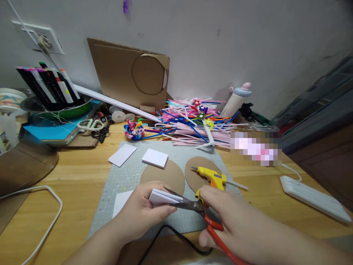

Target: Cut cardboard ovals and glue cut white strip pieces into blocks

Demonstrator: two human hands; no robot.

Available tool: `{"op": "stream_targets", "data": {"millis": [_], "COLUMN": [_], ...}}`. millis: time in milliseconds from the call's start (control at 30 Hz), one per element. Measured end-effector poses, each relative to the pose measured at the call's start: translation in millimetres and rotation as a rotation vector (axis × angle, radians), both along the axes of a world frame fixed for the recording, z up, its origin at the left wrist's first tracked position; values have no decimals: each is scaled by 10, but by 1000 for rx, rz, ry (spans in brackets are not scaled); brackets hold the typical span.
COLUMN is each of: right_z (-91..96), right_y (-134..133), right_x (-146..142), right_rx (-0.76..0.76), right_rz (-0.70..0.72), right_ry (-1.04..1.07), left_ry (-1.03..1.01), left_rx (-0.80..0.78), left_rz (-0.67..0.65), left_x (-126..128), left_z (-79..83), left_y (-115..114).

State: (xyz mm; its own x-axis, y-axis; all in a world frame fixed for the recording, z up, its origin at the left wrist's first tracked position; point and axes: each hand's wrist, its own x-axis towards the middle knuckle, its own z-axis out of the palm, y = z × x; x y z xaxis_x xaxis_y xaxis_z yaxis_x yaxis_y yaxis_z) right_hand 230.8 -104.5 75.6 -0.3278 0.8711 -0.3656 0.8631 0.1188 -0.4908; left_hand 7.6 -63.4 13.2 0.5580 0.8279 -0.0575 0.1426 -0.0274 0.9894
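My left hand (140, 213) pinches a folded stack of white paper (162, 197) just above the grey cutting mat (132, 173). My right hand (234, 221) grips red-handled scissors (193, 204), whose dark blades are parted around the right edge of the paper. Behind the scissors, a yellow hot glue gun (212, 176) rests on the right-hand one of two brown cardboard discs (198, 165), beside the other disc (165, 173). Two white paper pieces, one (122, 154) and the other (154, 157), lie further back on the mat.
A heap of coloured pipe cleaners (193, 123) fills the back of the wooden desk, with cut cardboard (129, 73) leaning on the wall. Markers in a green pan (52, 92) stand at the left. A white power strip (311, 195) lies at the right. A black cable (171, 235) runs under my hands.
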Motion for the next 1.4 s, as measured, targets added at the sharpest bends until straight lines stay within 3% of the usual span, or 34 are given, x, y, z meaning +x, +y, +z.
{"op": "stream_targets", "data": {"millis": [233, 600, 1000, 1400], "right_z": [6, -54, -137, 50], "right_y": [1, -19, 12, 44], "right_x": [1, 36, 83, -22], "right_rx": [-110, 26, 74, 68], "right_rz": [-5, 67, 158, 156], "right_ry": [14, -30, -156, -133], "left_ry": [-32, -76, -65, 7], "left_rx": [17, 0, 24, 24], "left_rz": [-1, -16, -49, -19], "left_x": [-5, 8, 24, 87], "left_z": [33, 34, 36, 2], "left_y": [-4, -8, 9, -27]}}
